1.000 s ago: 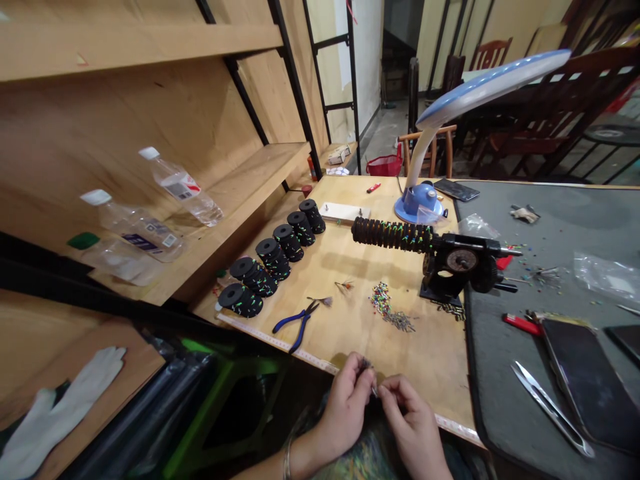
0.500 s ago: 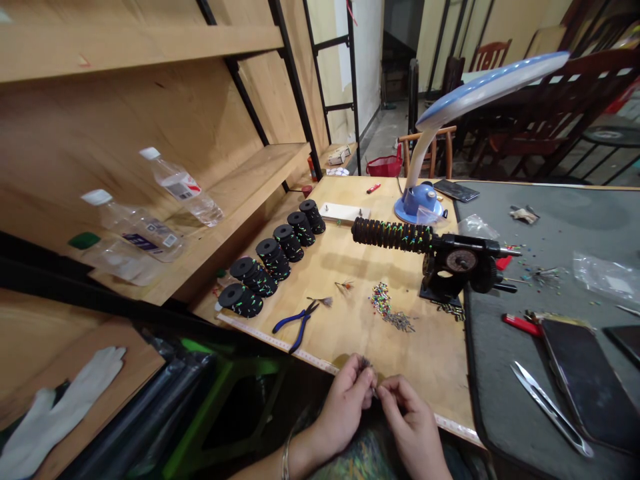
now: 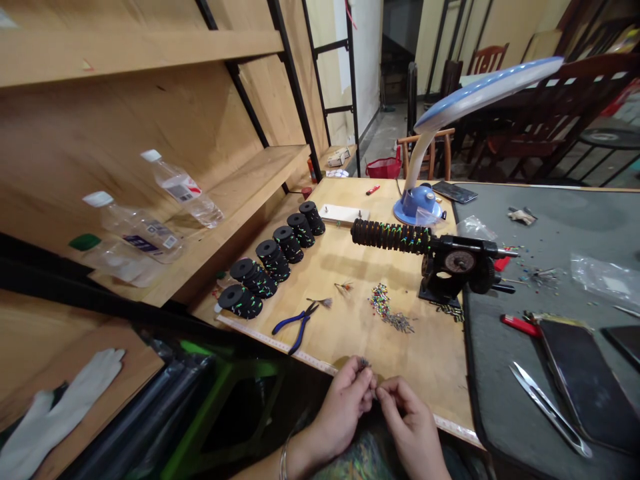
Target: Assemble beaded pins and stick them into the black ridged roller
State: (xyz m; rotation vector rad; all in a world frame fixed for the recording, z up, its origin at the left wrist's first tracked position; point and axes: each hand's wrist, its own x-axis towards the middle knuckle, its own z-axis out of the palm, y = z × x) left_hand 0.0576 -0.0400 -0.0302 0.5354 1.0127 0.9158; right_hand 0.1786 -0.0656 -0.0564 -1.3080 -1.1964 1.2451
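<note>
Close to the table's front edge, my left hand (image 3: 345,400) is closed, with the tip of a small grey bristly bundle (image 3: 365,363) poking out above its fingers. My right hand (image 3: 410,417) pinches at something tiny right beside the left fingertips; the fingers hide what it is. Ahead of them on the wood lie a pile of coloured beads (image 3: 381,300) and a heap of small metal pieces (image 3: 400,323). Blue-handled pliers (image 3: 299,325) rest to the left, near two little wire tufts, one grey (image 3: 323,302) and one with orange (image 3: 344,287).
Several black foam spools (image 3: 273,259) line the table's left side. A black winding device (image 3: 455,263) carries a row of spools. Behind it stands a blue desk lamp (image 3: 420,202). Tweezers (image 3: 550,407) and a tablet-like slab (image 3: 587,380) lie on the grey mat (image 3: 500,347).
The camera view has shifted very slightly. Both hands stay together in nearly the same place; the grey bundle's tip shows a little differently above the left fingers.
</note>
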